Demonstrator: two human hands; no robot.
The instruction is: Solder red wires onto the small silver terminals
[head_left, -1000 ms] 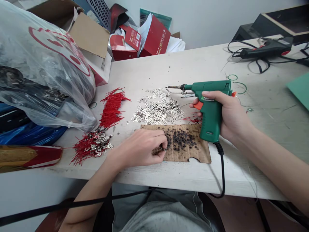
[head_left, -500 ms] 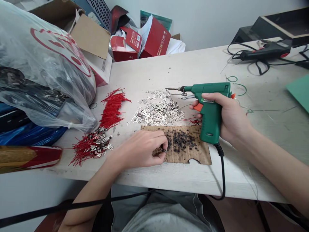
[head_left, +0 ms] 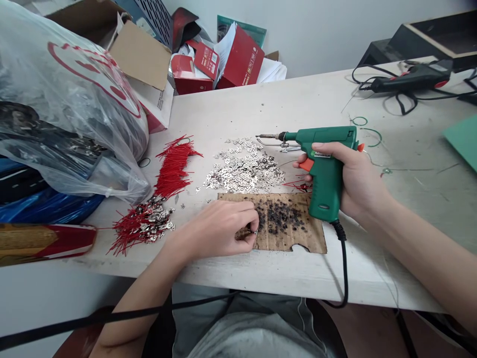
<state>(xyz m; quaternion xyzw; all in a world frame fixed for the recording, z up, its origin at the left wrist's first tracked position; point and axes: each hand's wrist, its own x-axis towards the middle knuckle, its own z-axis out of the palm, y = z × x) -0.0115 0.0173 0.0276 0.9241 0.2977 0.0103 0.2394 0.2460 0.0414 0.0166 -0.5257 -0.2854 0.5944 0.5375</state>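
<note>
Right hand (head_left: 354, 181) at about 3 o'clock from the frame's centre, wrapped tight around the grip of a green soldering gun (head_left: 323, 166), forefinger laid against the orange trigger (head_left: 306, 164); metal tip (head_left: 266, 136) aimed toward 9 o'clock, raised above the table (head_left: 238, 107), over the far edge of the heap of small silver terminals (head_left: 244, 169). Black cord (head_left: 343, 263) hanging from the gun's butt toward 6 o'clock, over the table edge. Left hand (head_left: 219, 228) just below centre, knuckles up, fingers curled in and pinching a small metal ring piece (head_left: 254, 231) against the left part of a scorched cardboard scrap (head_left: 294, 233); whether a wire goes with that piece, cannot tell. Cardboard flat on the table, directly at 6 o'clock of the silver heap, speckled with dark burn marks. Loose red wires (head_left: 173, 166) at 9 o'clock of the heap; a bundle of red wires with terminals attached (head_left: 143, 223) at 9 o'clock of the left hand. Big clear plastic bag (head_left: 67, 114) filling the 9 to 10 o'clock area, red boxes (head_left: 238, 62) at 12 o'clock, a black tool with tangled cable (head_left: 408, 79) at 2 o'clock, well apart from both hands.
</note>
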